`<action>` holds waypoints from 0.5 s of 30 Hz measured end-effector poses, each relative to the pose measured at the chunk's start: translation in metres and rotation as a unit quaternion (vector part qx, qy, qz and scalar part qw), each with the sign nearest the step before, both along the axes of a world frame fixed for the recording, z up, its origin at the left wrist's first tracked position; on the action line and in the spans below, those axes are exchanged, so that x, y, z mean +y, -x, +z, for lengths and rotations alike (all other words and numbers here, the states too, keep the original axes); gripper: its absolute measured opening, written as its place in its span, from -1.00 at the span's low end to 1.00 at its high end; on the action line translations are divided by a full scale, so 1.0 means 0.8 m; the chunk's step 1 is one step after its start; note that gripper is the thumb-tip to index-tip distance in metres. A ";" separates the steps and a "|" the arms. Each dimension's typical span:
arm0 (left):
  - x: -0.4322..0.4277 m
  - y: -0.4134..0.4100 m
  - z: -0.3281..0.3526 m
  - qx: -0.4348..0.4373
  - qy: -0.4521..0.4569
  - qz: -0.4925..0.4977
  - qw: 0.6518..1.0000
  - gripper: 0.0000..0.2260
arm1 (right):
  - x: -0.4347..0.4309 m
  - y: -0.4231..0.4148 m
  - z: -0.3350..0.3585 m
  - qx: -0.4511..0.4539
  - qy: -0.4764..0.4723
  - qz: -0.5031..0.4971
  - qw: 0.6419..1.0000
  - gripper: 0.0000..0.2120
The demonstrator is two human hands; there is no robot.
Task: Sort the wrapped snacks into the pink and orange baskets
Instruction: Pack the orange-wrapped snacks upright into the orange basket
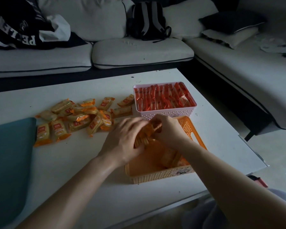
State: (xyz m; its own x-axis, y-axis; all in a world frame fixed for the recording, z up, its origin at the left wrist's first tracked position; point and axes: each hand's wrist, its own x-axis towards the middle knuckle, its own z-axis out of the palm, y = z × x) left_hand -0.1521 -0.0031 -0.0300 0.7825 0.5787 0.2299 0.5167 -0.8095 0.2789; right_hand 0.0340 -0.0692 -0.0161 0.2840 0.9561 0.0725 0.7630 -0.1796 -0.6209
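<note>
The orange basket [160, 176] stands on the white table [76, 164] in front of me, with a few orange-wrapped snacks [169, 157] lying inside. Over its far end, my left hand [122, 142] and my right hand [168, 129] together grip a bunch of orange-wrapped snacks [147, 133], pressed between the palms. Behind it the pink basket [165, 111] is packed with rows of red-wrapped snacks [163, 98]. A loose pile of orange-wrapped snacks [76, 118] lies on the table to the left of both baskets.
A teal mat [10, 156] covers the table's near left part. A white sofa [139, 52] runs along the back and right, with dark clothing [20, 25], a backpack [147, 20] and cushions on it. The table's right edge lies close beyond the baskets.
</note>
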 end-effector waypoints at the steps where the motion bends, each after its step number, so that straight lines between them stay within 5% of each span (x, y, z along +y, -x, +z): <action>1: -0.001 -0.003 -0.001 0.003 0.000 -0.028 1.000 -0.41 | 0.001 -0.001 -0.002 -0.005 0.002 -0.003 1.000 -0.62; 6: -0.005 -0.008 -0.008 0.048 0.028 -0.047 0.997 -0.40 | -0.004 -0.025 -0.002 -0.025 0.076 0.017 0.997 -0.61; 9: -0.003 -0.008 -0.007 0.057 0.042 -0.042 0.997 -0.41 | -0.016 -0.046 0.006 -0.182 0.087 -0.004 0.979 -0.70; 11: -0.002 -0.008 -0.006 0.069 0.050 -0.043 0.995 -0.40 | -0.024 -0.050 0.006 -0.252 0.139 0.030 0.957 -0.59; 15: -0.002 -0.007 -0.006 0.079 0.054 -0.044 0.994 -0.42 | -0.033 -0.051 0.011 -0.250 0.189 0.098 0.944 -0.45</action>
